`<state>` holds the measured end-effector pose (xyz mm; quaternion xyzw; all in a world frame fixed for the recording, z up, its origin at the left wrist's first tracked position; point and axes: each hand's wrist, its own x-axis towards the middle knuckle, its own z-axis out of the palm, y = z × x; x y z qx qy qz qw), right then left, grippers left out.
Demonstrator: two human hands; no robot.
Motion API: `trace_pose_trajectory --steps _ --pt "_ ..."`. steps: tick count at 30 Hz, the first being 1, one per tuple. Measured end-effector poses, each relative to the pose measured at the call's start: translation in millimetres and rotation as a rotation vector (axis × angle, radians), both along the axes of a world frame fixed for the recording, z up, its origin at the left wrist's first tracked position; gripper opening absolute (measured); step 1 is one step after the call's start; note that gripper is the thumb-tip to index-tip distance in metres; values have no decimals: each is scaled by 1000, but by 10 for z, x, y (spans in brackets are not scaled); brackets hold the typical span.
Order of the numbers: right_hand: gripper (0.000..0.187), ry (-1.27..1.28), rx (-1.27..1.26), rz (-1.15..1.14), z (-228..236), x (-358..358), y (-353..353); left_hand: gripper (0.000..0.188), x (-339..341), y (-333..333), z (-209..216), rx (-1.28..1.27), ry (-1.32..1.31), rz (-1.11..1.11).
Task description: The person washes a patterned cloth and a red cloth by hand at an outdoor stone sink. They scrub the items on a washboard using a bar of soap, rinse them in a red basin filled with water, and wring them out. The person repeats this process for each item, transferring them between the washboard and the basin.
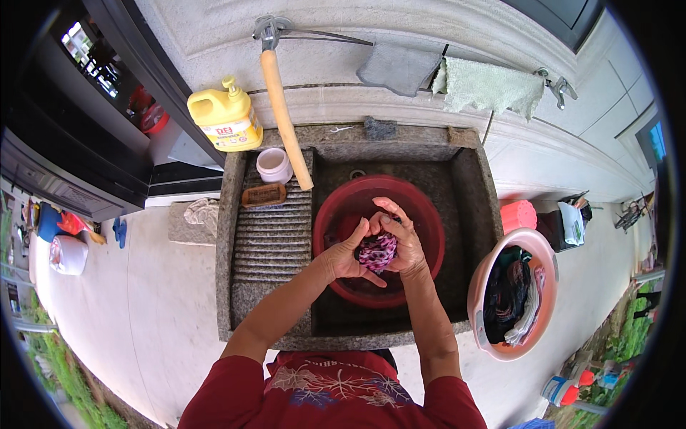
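Over a red basin [331, 207], my two hands are closed around a bunched piece of pink, white and dark patterned cloth [376, 252]. My left hand [347, 257] grips it from the left, thumb side up. On the other side my right hand [406, 247] curls over it, some fingers raised. Most of the cloth is hidden in the palms, so its kind cannot be made out. The basin sits inside a stone sink [471, 179], below the cloth. A beige hose [282, 107] hangs from a tap toward the ribbed washboard [271, 239] on the left.
On the sink's left lie a brush [264, 195], a pale pink tub [274, 166] and a yellow pump jug [226, 120]. A pink basin of clothes [477, 286] stands to the right. Grey and pale green cloths [493, 84] hang on the wall rail.
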<state>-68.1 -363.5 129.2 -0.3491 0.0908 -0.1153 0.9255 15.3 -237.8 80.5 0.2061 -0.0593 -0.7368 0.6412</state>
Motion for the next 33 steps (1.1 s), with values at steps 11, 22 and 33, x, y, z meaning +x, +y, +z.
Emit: trace_pose_trajectory --steps 11,22,33 --pt "23 172 -550 64 70 21 -83 37 50 -155 407 218 -317 -316" --pt "16 249 -988 -60 -405 120 -34 27 -122 -194 -96 421 -867 -234" --pt "11 353 -1117 -521 -853 145 36 70 -323 -250 -428 455 -1762 -125"
